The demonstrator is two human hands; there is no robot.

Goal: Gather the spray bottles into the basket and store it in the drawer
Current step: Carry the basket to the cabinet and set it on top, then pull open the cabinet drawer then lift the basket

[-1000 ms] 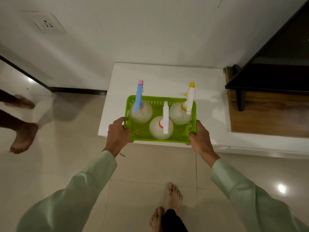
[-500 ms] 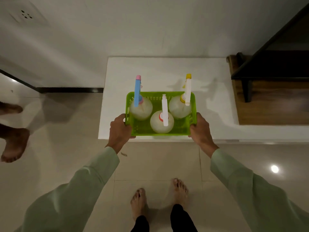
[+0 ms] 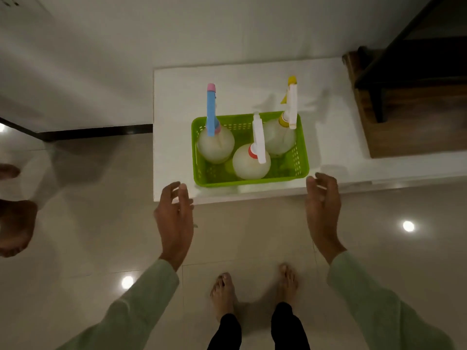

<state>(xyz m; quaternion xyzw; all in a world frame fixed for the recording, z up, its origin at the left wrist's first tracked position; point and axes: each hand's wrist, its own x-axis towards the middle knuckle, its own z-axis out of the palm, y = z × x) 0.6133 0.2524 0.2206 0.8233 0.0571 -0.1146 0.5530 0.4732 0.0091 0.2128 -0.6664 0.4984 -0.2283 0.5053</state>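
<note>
The left hand (image 3: 174, 215) hovers open, empty, beside the white cabinet top's (image 3: 174, 137) front edge. The green perforated plastic basket (image 3: 302, 157) rests there holding three translucent spray bottles. The right hand (image 3: 322, 208) hangs open too. No drawer shows, probably below; open it smoothly before regripping both basket ends.

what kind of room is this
Probably a room in a home: glossy tiled floor, a low white cabinet top holding a green basket of spray bottles, and a wall socket.
</note>
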